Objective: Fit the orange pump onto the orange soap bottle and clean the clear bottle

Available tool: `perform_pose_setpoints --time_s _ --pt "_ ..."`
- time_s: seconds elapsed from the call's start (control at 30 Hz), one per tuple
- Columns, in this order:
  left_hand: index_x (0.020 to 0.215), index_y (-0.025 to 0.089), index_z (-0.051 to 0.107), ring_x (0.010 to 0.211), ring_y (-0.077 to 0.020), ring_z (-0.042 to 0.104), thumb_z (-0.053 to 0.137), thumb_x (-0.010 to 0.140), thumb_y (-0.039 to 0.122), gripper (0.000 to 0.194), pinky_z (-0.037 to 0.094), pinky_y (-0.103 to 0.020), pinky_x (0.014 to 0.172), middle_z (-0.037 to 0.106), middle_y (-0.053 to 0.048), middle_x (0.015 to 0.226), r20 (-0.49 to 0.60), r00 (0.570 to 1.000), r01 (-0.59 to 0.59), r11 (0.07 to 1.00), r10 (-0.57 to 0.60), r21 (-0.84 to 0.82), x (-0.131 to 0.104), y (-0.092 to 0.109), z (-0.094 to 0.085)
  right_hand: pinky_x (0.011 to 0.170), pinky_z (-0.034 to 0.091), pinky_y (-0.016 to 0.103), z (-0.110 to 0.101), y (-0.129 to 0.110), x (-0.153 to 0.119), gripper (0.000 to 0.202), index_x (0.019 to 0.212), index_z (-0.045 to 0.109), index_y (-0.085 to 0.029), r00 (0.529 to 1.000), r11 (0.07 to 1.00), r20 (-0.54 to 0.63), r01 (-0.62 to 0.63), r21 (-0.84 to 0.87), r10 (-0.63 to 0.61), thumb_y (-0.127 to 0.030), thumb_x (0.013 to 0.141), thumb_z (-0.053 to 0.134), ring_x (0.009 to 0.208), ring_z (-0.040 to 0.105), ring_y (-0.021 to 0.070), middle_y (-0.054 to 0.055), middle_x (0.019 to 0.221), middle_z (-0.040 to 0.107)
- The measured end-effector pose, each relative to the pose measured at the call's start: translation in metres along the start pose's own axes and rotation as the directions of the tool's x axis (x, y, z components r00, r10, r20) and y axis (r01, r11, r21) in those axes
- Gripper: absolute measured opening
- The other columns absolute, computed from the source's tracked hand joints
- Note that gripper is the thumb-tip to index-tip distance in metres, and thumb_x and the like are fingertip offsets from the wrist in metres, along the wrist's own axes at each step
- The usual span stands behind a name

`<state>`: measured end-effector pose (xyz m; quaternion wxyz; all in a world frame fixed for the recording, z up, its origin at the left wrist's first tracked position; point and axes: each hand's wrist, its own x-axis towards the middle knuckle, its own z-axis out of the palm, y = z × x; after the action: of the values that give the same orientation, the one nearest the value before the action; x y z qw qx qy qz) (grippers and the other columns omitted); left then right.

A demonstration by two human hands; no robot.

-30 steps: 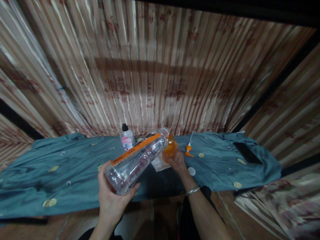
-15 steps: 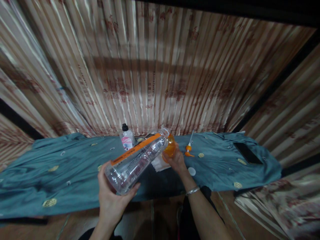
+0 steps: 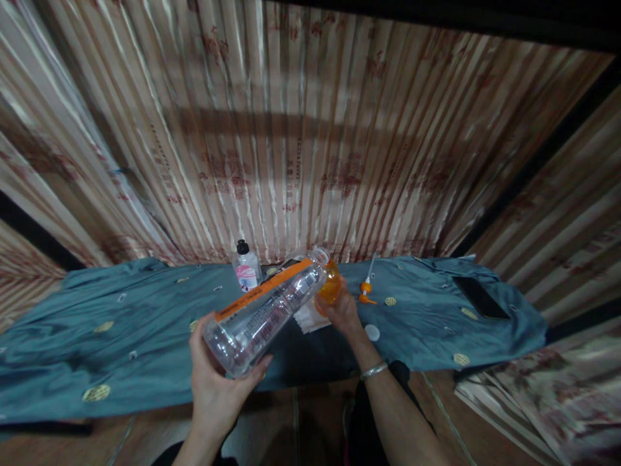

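My left hand (image 3: 218,382) is wrapped round the base of a large clear plastic bottle (image 3: 264,317) with an orange band on its label. The bottle is tilted, its open neck up and to the right. At that neck is a small orange see-through bottle (image 3: 328,285), held by my right hand (image 3: 342,310); whether the two mouths touch I cannot tell. Under the hands lies a white tissue (image 3: 310,320). An orange pump head (image 3: 365,288) with a clear tube rests right of my right hand, and a white round cap (image 3: 372,332) lies nearer to me.
A clear bottle with black cap and pink label (image 3: 246,272) stands at the back. A black phone (image 3: 480,298) lies on the right of the teal cloth (image 3: 145,323) covering the table. Pleated curtains (image 3: 301,162) hang close behind; some dark item behind the clear bottle is mostly hidden.
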<state>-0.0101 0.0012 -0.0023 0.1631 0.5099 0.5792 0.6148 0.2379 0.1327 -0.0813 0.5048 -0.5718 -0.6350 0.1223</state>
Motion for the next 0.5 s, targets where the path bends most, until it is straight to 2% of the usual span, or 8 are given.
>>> perform_pose_setpoints --time_s 0.13,0.23,0.33,0.5 --pt "0.132 0.027 0.050 0.124 -0.0376 0.059 0.094 0.048 0.050 0.098 0.047 -0.062 0.112 0.056 -0.010 0.134 -0.032 0.999 0.006 1.000 -0.006 -0.014 -0.003 0.007 0.004 0.092 0.063 0.057 0.002 0.003 -0.001 0.067 0.144 0.044 -0.020 1.000 1.000 0.004 -0.014 0.010 0.014 -0.044 0.085 0.066 0.106 0.074 0.0336 0.017 0.120 0.073" --pt "0.133 0.029 0.051 0.126 -0.0374 0.058 0.092 0.051 0.049 0.094 0.044 -0.062 0.115 0.057 -0.008 0.134 -0.048 0.999 0.006 1.000 -0.007 -0.022 -0.004 0.008 0.006 0.092 0.062 0.059 0.001 0.003 0.000 0.071 0.144 0.042 -0.016 1.000 1.000 0.008 -0.011 0.011 0.010 -0.043 0.084 0.067 0.107 0.074 0.0344 0.019 0.121 0.073" --pt "0.133 0.031 0.051 0.123 -0.0371 0.060 0.093 0.049 0.045 0.094 0.048 -0.061 0.112 0.057 -0.007 0.133 -0.019 1.000 0.005 1.000 -0.005 -0.006 -0.002 0.002 0.003 0.090 0.062 0.060 0.001 0.003 0.000 0.071 0.143 0.043 -0.015 1.000 1.000 0.000 0.001 0.009 -0.001 -0.043 0.083 0.067 0.102 0.074 0.0340 0.019 0.117 0.074" --pt "0.131 0.032 0.052 0.121 -0.0359 0.061 0.094 0.047 0.043 0.095 0.052 -0.058 0.109 0.057 -0.006 0.131 -0.014 1.000 -0.017 1.000 0.017 -0.006 -0.001 0.002 0.002 0.089 0.064 0.058 0.003 0.004 -0.001 0.057 0.136 0.053 -0.022 0.999 1.000 -0.019 0.025 -0.016 -0.026 -0.043 0.085 0.067 0.110 0.072 0.0348 0.017 0.120 0.071"
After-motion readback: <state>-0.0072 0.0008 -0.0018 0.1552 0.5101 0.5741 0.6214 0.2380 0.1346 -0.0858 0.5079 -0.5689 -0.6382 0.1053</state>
